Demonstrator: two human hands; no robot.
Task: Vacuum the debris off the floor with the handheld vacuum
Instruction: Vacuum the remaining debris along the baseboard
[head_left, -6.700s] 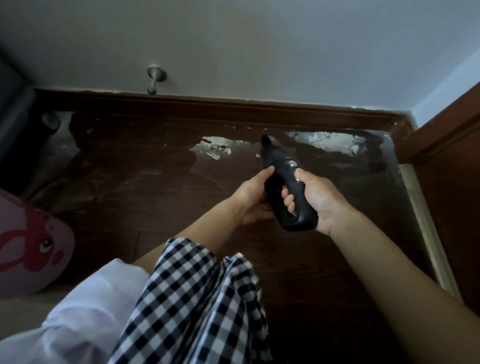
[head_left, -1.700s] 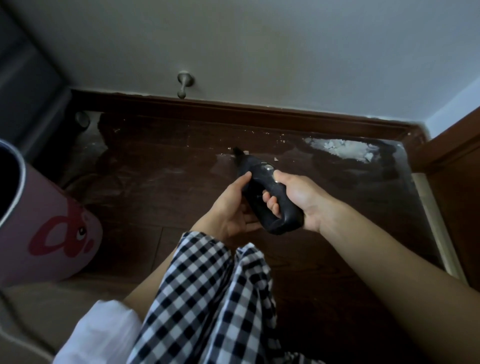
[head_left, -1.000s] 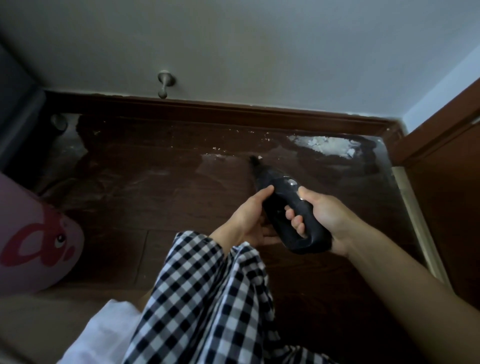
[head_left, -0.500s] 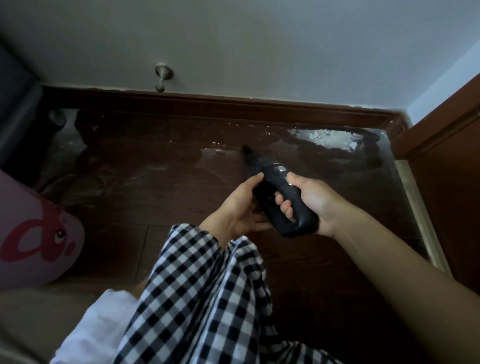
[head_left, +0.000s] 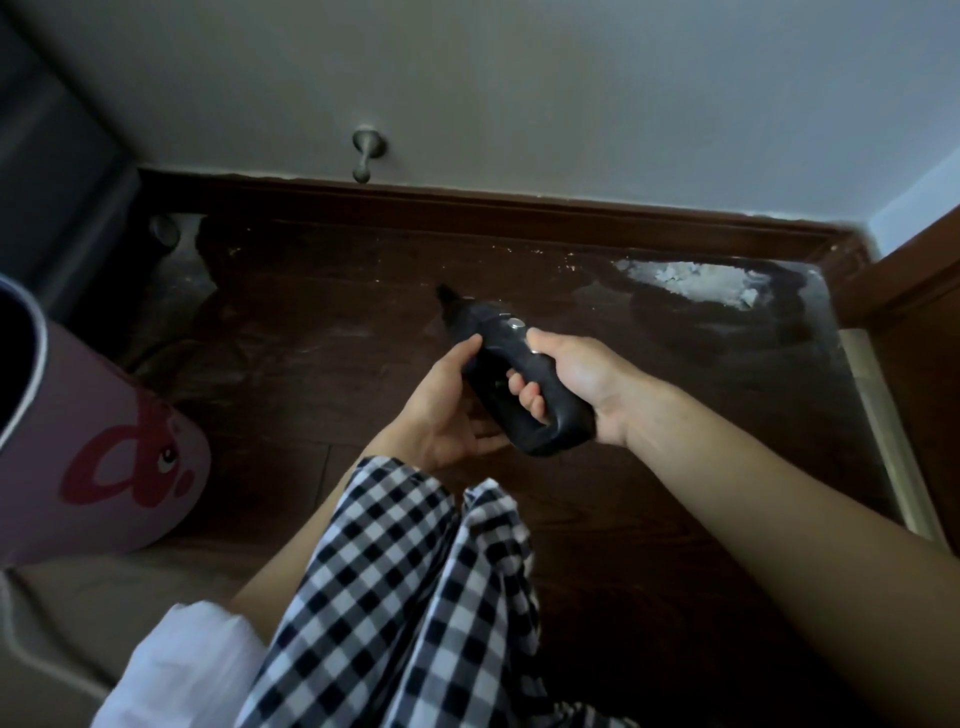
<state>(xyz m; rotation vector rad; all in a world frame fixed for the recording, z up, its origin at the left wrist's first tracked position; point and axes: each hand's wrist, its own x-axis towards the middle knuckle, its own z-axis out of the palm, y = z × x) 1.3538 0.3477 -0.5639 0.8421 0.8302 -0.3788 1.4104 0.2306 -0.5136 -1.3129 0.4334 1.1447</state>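
Observation:
My right hand (head_left: 576, 387) grips the handle of a black handheld vacuum (head_left: 498, 364), fingers curled through its loop. The nozzle tip (head_left: 444, 293) points down and away at the dark wooden floor (head_left: 322, 332). My left hand (head_left: 441, 410) cups the vacuum's body from the left, thumb up along its side. A patch of white debris (head_left: 696, 280) lies on the floor at the far right, near the corner. A few small white specks (head_left: 535, 253) dot the floor along the baseboard.
A brown baseboard (head_left: 519, 210) runs along the white wall, with a metal doorstop (head_left: 366, 156) above it. A pink bin with a red cartoon figure (head_left: 98, 441) stands at the left. A brown door frame (head_left: 919, 312) borders the right. Checked fabric (head_left: 405, 597) covers my knee.
The white debris patch that lay in front of the nozzle several seconds ago is gone from the floor. The view has swung left, bringing more of the pink bin in.

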